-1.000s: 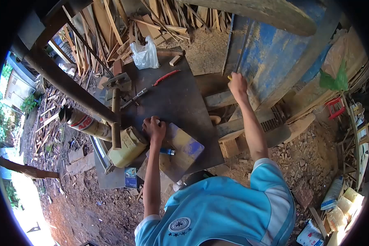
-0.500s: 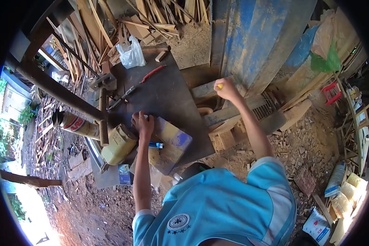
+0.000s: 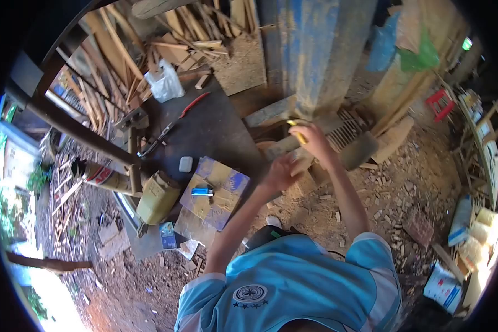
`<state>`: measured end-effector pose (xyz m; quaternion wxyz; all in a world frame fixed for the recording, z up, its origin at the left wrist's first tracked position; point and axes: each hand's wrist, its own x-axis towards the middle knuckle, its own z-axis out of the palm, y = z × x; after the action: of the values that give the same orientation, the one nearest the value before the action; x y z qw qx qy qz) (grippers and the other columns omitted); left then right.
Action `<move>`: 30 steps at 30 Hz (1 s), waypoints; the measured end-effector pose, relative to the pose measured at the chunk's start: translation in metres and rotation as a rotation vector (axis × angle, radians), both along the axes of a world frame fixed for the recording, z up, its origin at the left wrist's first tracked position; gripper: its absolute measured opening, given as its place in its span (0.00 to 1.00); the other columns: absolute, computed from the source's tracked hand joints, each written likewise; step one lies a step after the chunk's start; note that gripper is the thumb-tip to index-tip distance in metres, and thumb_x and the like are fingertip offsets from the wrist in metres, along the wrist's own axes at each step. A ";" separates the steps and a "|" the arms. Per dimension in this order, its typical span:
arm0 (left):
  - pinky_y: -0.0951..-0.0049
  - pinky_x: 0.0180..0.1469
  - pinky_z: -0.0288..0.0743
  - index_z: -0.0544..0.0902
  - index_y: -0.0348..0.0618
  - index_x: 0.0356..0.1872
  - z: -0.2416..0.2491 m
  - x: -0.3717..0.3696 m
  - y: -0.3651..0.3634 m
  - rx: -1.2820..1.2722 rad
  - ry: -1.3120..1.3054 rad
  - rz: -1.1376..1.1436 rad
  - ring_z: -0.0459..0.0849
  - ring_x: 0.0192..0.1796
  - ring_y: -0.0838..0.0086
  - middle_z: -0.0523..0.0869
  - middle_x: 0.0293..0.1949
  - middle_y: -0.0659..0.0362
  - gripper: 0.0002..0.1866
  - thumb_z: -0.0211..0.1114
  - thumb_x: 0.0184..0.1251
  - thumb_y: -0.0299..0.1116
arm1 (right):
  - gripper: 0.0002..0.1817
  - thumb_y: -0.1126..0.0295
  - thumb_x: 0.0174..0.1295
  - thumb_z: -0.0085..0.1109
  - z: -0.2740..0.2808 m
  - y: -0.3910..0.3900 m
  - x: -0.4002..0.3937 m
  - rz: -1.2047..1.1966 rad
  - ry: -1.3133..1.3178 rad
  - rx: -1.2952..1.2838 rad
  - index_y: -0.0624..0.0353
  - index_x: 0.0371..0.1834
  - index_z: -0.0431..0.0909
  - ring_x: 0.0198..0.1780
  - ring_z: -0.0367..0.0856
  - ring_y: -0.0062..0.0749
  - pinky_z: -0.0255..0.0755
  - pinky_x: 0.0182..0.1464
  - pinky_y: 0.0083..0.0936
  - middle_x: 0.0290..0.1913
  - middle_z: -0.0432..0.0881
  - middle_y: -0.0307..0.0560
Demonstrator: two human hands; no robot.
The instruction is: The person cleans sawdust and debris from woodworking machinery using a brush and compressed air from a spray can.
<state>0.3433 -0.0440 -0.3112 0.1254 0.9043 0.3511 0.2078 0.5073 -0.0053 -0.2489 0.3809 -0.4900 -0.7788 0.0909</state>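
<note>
My right hand [image 3: 315, 142] is closed around a small yellow tool [image 3: 297, 131], held over the machine parts beyond the table's right edge. Close below it is my left hand [image 3: 283, 174], smeared by motion, so its fingers and anything in them cannot be made out. On the dark table [image 3: 205, 127] lies a blue-and-tan box [image 3: 216, 192] with a blue lighter [image 3: 202, 191] on top. Beside the box sits a small white case [image 3: 186, 164]. A red-handled tool [image 3: 194, 104] rests farther back.
A yellowish jerrycan [image 3: 158, 198] stands at the table's left edge, near a large can [image 3: 106, 176]. A plastic bag [image 3: 164, 81] lies at the back corner. A motor-like housing [image 3: 355, 142] is right of my right hand. Wood scraps cover the ground.
My left hand has left the white case on the table and moved right, close to my right hand. More of the yellow tool shows in my right hand. The view has shifted slightly.
</note>
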 end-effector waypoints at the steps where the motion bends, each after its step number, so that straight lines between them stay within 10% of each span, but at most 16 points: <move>1: 0.54 0.59 0.63 0.71 0.48 0.56 0.011 0.008 -0.026 -0.114 -0.044 -0.155 0.67 0.60 0.56 0.68 0.59 0.50 0.24 0.55 0.62 0.48 | 0.06 0.78 0.51 0.57 0.005 -0.006 -0.005 0.134 0.004 -0.099 0.61 0.34 0.79 0.43 0.79 0.39 0.72 0.46 0.30 0.41 0.81 0.48; 3: 0.62 0.59 0.65 0.77 0.44 0.49 0.027 0.003 -0.059 -0.537 -0.050 -0.313 0.72 0.57 0.59 0.72 0.57 0.51 0.19 0.57 0.62 0.44 | 0.07 0.79 0.52 0.59 -0.015 -0.019 -0.014 0.430 0.088 -0.188 0.58 0.35 0.80 0.43 0.79 0.35 0.72 0.47 0.28 0.44 0.81 0.45; 5: 0.66 0.53 0.70 0.81 0.40 0.40 0.034 -0.019 -0.084 -0.392 -0.174 -0.366 0.78 0.50 0.60 0.78 0.50 0.50 0.13 0.60 0.61 0.39 | 0.08 0.76 0.51 0.61 0.004 -0.034 -0.016 0.558 -0.148 -0.176 0.54 0.34 0.82 0.41 0.80 0.33 0.72 0.47 0.27 0.41 0.82 0.44; 7: 0.67 0.48 0.72 0.82 0.38 0.36 0.028 -0.048 -0.098 -0.564 -0.221 -0.277 0.80 0.46 0.59 0.80 0.46 0.50 0.10 0.60 0.60 0.35 | 0.06 0.76 0.51 0.61 0.055 -0.040 -0.002 0.479 -0.251 -0.724 0.54 0.33 0.82 0.36 0.81 0.30 0.73 0.41 0.25 0.38 0.83 0.43; 10: 0.67 0.43 0.74 0.82 0.37 0.34 0.050 -0.078 -0.122 -0.637 -0.315 -0.084 0.82 0.41 0.60 0.82 0.41 0.51 0.08 0.61 0.59 0.30 | 0.02 0.74 0.55 0.58 0.042 -0.026 0.007 0.176 -0.210 -0.524 0.59 0.30 0.80 0.26 0.78 0.24 0.69 0.24 0.14 0.32 0.83 0.44; 14: 0.68 0.41 0.74 0.80 0.36 0.34 0.038 -0.087 -0.136 -0.383 -0.477 -0.011 0.82 0.40 0.59 0.82 0.36 0.49 0.07 0.61 0.56 0.28 | 0.06 0.81 0.54 0.53 -0.024 -0.044 -0.005 0.398 -0.225 0.152 0.59 0.31 0.79 0.34 0.80 0.34 0.74 0.40 0.29 0.32 0.82 0.47; 16: 0.67 0.42 0.74 0.80 0.37 0.36 0.042 -0.102 -0.155 -0.362 -0.449 0.056 0.81 0.41 0.57 0.82 0.36 0.49 0.08 0.61 0.55 0.28 | 0.03 0.78 0.55 0.55 -0.022 -0.051 0.020 0.285 -0.312 0.230 0.59 0.31 0.77 0.29 0.79 0.31 0.76 0.33 0.22 0.30 0.81 0.45; 17: 0.67 0.42 0.74 0.80 0.37 0.36 0.038 -0.109 -0.166 -0.418 -0.464 0.096 0.81 0.41 0.57 0.82 0.36 0.49 0.08 0.61 0.55 0.28 | 0.02 0.77 0.55 0.56 -0.024 -0.059 0.035 0.229 -0.352 0.261 0.59 0.31 0.77 0.27 0.78 0.29 0.77 0.29 0.18 0.30 0.80 0.45; 19: 0.66 0.42 0.74 0.80 0.37 0.36 0.024 -0.124 -0.189 -0.545 -0.484 0.174 0.81 0.42 0.58 0.82 0.36 0.49 0.09 0.61 0.56 0.29 | 0.04 0.78 0.55 0.55 0.018 -0.071 0.060 -0.272 -0.564 -0.583 0.58 0.32 0.77 0.27 0.77 0.26 0.74 0.26 0.19 0.32 0.80 0.45; 22: 0.68 0.44 0.74 0.81 0.38 0.37 0.010 -0.127 -0.206 -0.586 -0.449 0.214 0.82 0.42 0.59 0.82 0.37 0.50 0.09 0.61 0.57 0.29 | 0.13 0.84 0.50 0.53 -0.008 -0.065 0.081 -0.320 -0.207 -0.223 0.55 0.37 0.79 0.32 0.81 0.35 0.73 0.33 0.31 0.33 0.81 0.50; 26: 0.68 0.44 0.74 0.81 0.38 0.38 0.024 -0.100 -0.215 -0.567 -0.457 0.204 0.82 0.43 0.60 0.83 0.38 0.50 0.09 0.61 0.57 0.29 | 0.09 0.82 0.51 0.51 -0.018 -0.063 0.024 0.303 -0.071 -0.138 0.58 0.34 0.76 0.44 0.78 0.40 0.69 0.45 0.30 0.40 0.80 0.46; 30: 0.68 0.44 0.75 0.80 0.37 0.39 0.013 -0.089 -0.223 -0.584 -0.405 0.242 0.82 0.43 0.61 0.83 0.37 0.49 0.10 0.61 0.57 0.29 | 0.06 0.80 0.50 0.51 -0.042 -0.048 0.040 0.158 0.110 0.069 0.60 0.31 0.75 0.40 0.77 0.48 0.69 0.39 0.35 0.35 0.79 0.51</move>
<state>0.2540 -0.2667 -0.2984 0.4197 0.7230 0.4679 0.2868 0.5470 -0.0537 -0.2908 0.4315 -0.4077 -0.7956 0.1208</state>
